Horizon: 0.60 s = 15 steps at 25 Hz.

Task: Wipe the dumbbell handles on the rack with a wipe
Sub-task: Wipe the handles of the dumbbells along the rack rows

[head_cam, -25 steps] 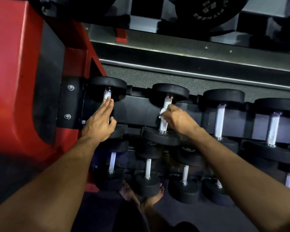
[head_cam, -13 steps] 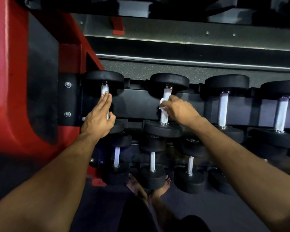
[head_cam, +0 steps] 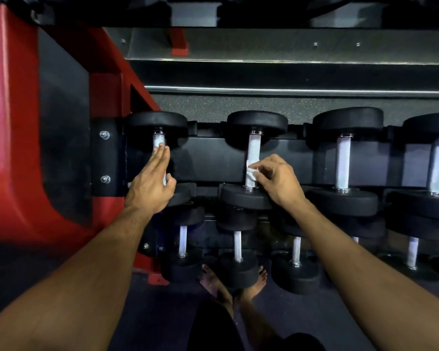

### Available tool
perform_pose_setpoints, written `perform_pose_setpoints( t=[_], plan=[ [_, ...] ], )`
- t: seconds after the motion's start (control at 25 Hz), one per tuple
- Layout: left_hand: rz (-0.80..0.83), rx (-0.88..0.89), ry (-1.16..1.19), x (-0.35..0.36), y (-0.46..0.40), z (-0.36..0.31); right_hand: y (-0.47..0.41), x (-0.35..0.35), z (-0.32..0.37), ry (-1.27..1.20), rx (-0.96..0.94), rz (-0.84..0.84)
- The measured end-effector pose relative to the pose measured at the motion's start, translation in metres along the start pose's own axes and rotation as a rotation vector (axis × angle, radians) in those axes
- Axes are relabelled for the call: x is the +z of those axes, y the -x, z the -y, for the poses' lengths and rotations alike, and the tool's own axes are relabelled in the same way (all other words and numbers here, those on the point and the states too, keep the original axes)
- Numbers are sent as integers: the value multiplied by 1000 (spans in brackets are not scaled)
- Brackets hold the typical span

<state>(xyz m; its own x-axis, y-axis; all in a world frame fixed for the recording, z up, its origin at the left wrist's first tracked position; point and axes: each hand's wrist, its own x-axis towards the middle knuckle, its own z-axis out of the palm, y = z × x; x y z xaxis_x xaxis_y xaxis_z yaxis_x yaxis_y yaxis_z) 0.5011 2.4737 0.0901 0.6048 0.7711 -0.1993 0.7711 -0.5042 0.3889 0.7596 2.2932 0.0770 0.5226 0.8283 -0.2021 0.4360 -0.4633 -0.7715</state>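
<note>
Black dumbbells with silver knurled handles lie in rows on a dark rack [head_cam: 213, 160]. My right hand [head_cam: 276, 179] pinches a small white wipe [head_cam: 252, 173] against the lower part of the second dumbbell's handle [head_cam: 253, 153] in the upper row. My left hand [head_cam: 150, 183] lies with straight fingers along the handle of the leftmost dumbbell [head_cam: 158, 141], covering its lower half. Two more upper-row handles [head_cam: 343, 160] stand bare to the right.
A red frame post [head_cam: 15, 122] bounds the rack on the left. A lower row of smaller dumbbells [head_cam: 237, 245] sits beneath, with my bare feet [head_cam: 213, 279] on the dark floor just in front. A metal shelf edge [head_cam: 289, 89] runs above.
My right hand has slid the wipe down the second handle, from near its top to its lower part. The left hand stays on the first handle.
</note>
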Motion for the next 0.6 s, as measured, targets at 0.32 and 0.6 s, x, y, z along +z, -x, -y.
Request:
perform_pose_setpoints(
  t=[0.32,0.6],
  plan=[
    [9,3,-24,-1,1,-2,-53,6,6,-406,349,-321],
    [-3,10,-16,-2,1,-3,-16,5,-1,-87,456,24]
  ],
)
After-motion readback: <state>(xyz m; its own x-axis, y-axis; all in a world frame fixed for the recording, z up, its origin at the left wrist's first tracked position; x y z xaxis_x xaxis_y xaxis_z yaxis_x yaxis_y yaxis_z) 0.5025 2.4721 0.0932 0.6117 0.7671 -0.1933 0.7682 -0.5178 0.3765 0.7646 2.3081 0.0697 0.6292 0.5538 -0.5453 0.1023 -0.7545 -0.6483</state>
